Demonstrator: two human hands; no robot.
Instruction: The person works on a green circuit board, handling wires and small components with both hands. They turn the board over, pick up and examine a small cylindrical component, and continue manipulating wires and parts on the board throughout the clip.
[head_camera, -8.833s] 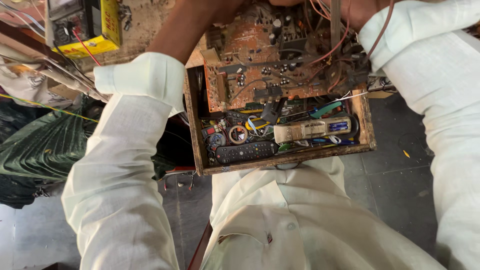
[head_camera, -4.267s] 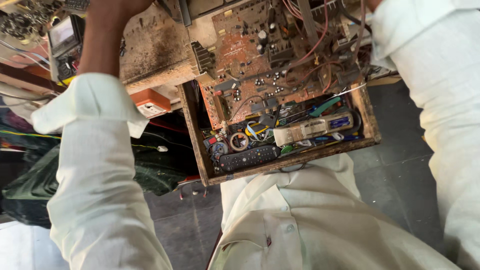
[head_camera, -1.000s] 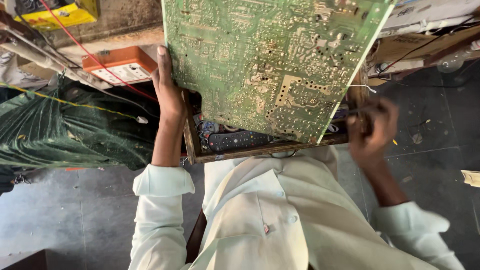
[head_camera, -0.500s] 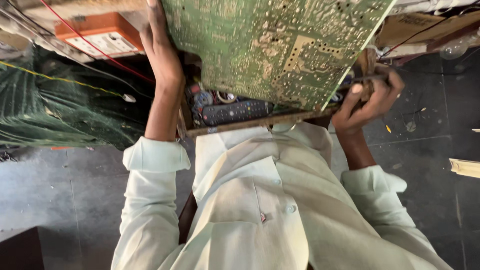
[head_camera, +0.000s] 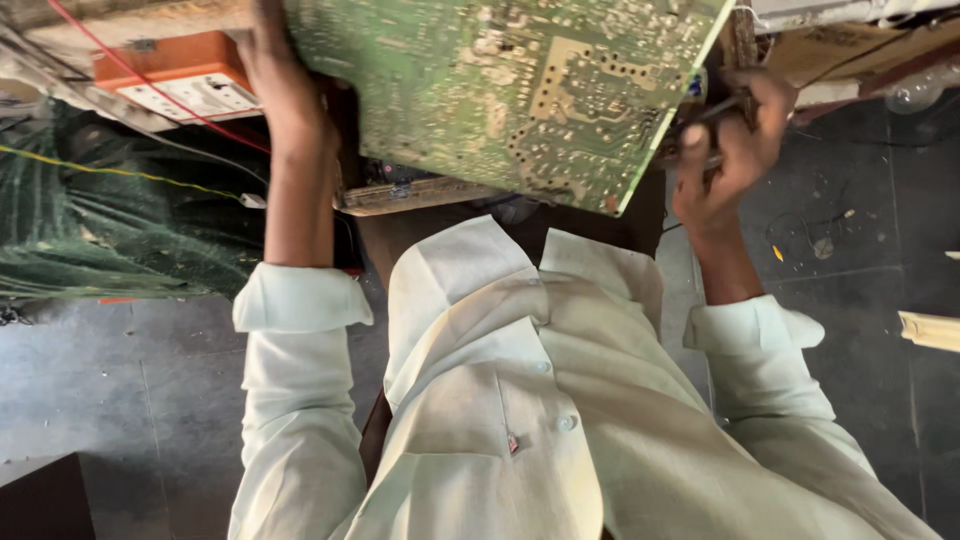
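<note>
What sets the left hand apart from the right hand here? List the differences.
The left hand grips the green circuit board by its side edge, arm stretched upward; the right hand sits at the board's lower corner, fingers curled around a thin dark tool. The left hand is higher in the picture than the right hand. The left hand shows its back; the right hand shows bent knuckles. Both come from rolled pale sleeves.

The person wears a pale, cream-white button-up shirt (head_camera: 520, 400) — open collar, small pale buttons down the front, fabric creased. Both long sleeves are rolled back into thick cuffs — left cuff (head_camera: 300, 298), right cuff (head_camera: 752, 325) — leaving the forearms bare.
</note>
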